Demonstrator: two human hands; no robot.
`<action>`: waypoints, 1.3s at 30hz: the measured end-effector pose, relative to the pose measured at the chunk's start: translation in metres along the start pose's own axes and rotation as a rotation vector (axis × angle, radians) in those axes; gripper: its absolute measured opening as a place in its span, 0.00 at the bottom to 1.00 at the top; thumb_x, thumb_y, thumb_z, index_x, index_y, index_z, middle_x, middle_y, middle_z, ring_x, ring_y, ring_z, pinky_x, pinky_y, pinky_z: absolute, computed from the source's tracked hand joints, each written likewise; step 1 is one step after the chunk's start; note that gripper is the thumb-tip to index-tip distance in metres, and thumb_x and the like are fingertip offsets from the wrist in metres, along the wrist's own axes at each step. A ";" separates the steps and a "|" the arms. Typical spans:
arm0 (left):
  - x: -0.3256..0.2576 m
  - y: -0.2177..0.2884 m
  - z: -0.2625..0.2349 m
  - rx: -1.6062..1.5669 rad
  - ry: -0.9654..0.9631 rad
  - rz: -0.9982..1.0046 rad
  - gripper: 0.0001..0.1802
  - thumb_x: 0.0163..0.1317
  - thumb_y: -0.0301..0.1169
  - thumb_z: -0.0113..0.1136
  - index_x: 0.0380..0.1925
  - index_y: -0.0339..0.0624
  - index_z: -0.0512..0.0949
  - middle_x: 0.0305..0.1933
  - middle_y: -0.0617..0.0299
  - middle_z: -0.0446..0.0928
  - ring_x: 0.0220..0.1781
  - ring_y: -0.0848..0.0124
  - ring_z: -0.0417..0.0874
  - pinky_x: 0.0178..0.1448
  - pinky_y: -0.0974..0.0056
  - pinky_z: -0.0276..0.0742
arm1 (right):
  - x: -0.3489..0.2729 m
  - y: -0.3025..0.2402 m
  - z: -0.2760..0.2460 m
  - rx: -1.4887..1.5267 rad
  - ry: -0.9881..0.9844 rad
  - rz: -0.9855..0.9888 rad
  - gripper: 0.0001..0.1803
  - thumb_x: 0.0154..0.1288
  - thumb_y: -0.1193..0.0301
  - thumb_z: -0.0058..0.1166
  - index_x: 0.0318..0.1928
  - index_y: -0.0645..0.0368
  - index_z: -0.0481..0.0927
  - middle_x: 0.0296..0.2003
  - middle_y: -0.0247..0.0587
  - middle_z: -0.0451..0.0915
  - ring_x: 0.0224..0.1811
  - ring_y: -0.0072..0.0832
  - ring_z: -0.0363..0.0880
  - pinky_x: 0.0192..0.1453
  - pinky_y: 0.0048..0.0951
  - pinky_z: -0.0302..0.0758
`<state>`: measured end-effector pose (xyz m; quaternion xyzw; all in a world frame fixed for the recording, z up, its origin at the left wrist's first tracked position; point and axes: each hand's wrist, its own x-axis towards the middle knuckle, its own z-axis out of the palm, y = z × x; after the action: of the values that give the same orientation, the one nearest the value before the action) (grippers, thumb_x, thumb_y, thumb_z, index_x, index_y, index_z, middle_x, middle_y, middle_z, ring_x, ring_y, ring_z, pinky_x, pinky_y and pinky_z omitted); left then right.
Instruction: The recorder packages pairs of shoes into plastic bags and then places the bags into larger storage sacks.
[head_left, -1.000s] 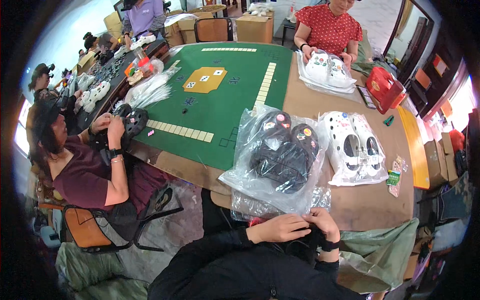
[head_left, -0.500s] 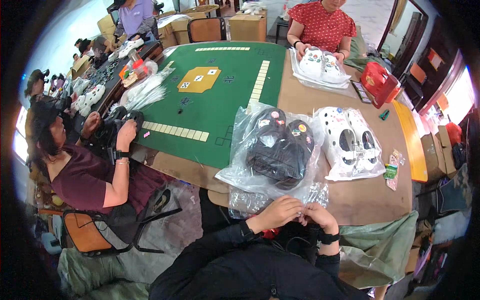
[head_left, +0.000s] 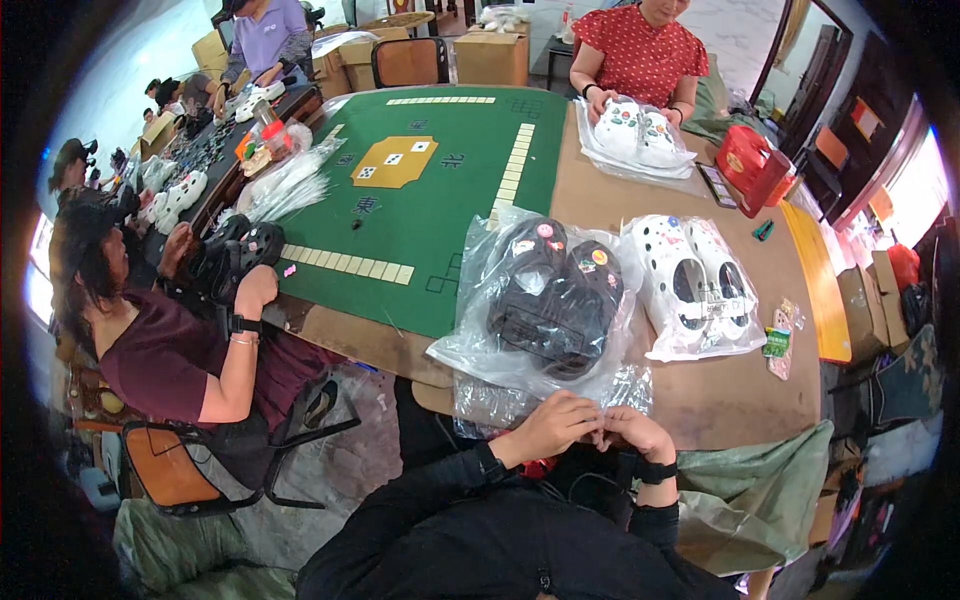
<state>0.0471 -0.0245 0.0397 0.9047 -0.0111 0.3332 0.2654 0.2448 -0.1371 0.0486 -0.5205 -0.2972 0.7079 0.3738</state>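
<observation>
Black clogs [head_left: 555, 300], one pair bagged in clear plastic, are seen on the bench [head_left: 700, 390] just beyond the hands, nearer the view's centre than earlier. Left hand [head_left: 545, 428] and right hand [head_left: 635, 432], formerly apart, are now pressed together; what is pinched cannot be told. Two bagged white pairs [head_left: 695, 285] are counted.

glossy clear plastic bag [head_left: 540, 310], matt green felt tbl [head_left: 440, 200]
</observation>
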 end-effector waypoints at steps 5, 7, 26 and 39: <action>-0.003 0.002 -0.010 0.195 0.027 -0.054 0.17 0.52 0.26 0.60 0.45 0.45 0.81 0.50 0.66 0.79 0.59 0.65 0.75 0.59 0.55 0.65 | -0.013 -0.002 0.010 -0.025 0.099 -0.033 0.13 0.74 0.67 0.45 0.36 0.62 0.78 0.29 0.37 0.81 0.30 0.25 0.80 0.36 0.24 0.77; -0.004 0.002 -0.015 0.227 0.049 -0.100 0.17 0.51 0.27 0.60 0.44 0.46 0.81 0.49 0.67 0.79 0.57 0.65 0.75 0.58 0.55 0.65 | -0.019 -0.002 0.011 -0.021 0.127 -0.048 0.13 0.73 0.67 0.46 0.34 0.62 0.78 0.28 0.37 0.80 0.29 0.25 0.79 0.35 0.24 0.75; -0.015 -0.025 -0.112 0.530 -0.028 -0.370 0.25 0.48 0.22 0.57 0.50 0.45 0.79 0.63 0.55 0.70 0.63 0.51 0.69 0.63 0.49 0.66 | 0.015 -0.064 0.109 -1.277 0.639 -0.858 0.22 0.50 0.68 0.65 0.47 0.58 0.77 0.41 0.44 0.75 0.45 0.42 0.73 0.47 0.40 0.69; -0.011 -0.021 -0.094 0.369 0.075 -0.329 0.12 0.46 0.23 0.61 0.34 0.40 0.79 0.35 0.59 0.75 0.38 0.59 0.77 0.40 0.58 0.75 | 0.035 -0.042 0.095 -1.417 0.819 -0.758 0.14 0.48 0.76 0.58 0.40 0.56 0.77 0.33 0.39 0.72 0.40 0.39 0.71 0.45 0.39 0.67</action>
<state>-0.0133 0.0376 0.0825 0.9144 0.2071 0.3154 0.1467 0.1563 -0.0876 0.0913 -0.7072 -0.6590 -0.0529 0.2504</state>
